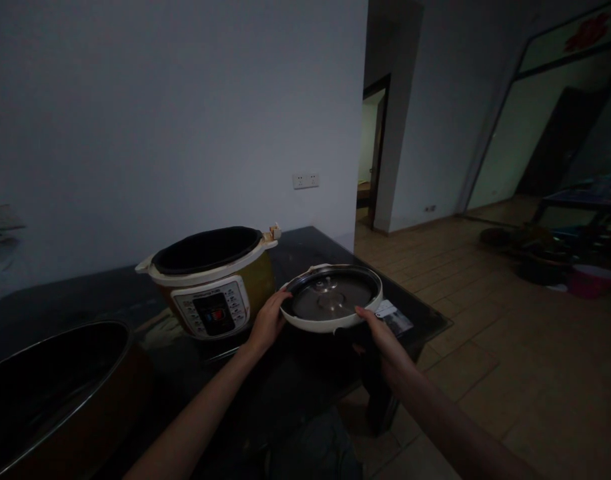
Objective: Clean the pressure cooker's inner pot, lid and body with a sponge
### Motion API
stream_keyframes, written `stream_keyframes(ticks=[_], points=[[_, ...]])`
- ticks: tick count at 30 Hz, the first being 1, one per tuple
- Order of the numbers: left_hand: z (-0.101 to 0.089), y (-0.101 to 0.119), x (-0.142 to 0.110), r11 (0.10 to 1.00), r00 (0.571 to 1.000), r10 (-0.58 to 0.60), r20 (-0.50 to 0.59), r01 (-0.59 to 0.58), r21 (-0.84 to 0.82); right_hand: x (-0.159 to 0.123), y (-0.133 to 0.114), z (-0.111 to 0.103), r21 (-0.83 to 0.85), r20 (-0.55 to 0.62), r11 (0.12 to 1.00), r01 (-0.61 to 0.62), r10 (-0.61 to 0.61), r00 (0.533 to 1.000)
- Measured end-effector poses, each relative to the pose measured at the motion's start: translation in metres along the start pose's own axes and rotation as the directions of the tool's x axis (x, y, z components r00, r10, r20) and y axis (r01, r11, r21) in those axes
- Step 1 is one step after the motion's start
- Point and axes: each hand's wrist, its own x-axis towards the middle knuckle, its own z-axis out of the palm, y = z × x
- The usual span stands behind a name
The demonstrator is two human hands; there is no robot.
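Observation:
Between my two hands is a round pressure cooker lid (333, 303), its metal inner side facing up and its rim white. My left hand (270, 320) grips the rim on the left, thumb over the edge. On the near right, my right hand (378, 333) has its thumb on the rim and its fingers underneath, mostly hidden. To the left of the lid stands an electric pressure cooker (213, 287), lidless, with a dark opening, a white collar and a lit red display on its front panel.
Both stand over a dark table (305, 250) against the wall. A large dark round pot (130, 373) fills the lower left. A small card or booklet (393, 317) lies at the table's right. A wall socket (305, 181) sits behind. A pink basin (590, 280) rests on the floor.

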Motion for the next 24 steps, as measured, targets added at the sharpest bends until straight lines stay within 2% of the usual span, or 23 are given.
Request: stream_keyframes(ticks=[4, 8, 14, 17, 24], points=[[0.002, 0.007, -0.001, 0.999, 0.999, -0.046, -0.021, 0.046, -0.011, 0.005, 0.002, 0.008, 0.043, -0.035, 0.999, -0.009, 0.011, 0.999], [0.000, 0.028, -0.004, 0.998, 0.998, -0.058, -0.039, 0.057, -0.026, 0.013, 0.004, 0.012, 0.075, -0.005, 0.997, -0.011, 0.011, 1.000], [-0.007, 0.059, -0.005, 0.998, 0.998, 0.041, 0.053, -0.039, -0.045, 0.019, 0.007, 0.008, 0.082, 0.042, 0.997, 0.006, -0.010, 0.999], [-0.009, 0.064, -0.003, 0.998, 0.994, 0.069, 0.086, -0.068, -0.009, 0.021, 0.010, 0.002, 0.071, 0.054, 0.997, 0.022, -0.026, 0.998], [-0.010, 0.066, 0.003, 0.992, 0.992, 0.098, 0.085, -0.104, 0.067, 0.030, 0.024, -0.015, 0.076, 0.149, 0.996, 0.054, -0.065, 0.987]])
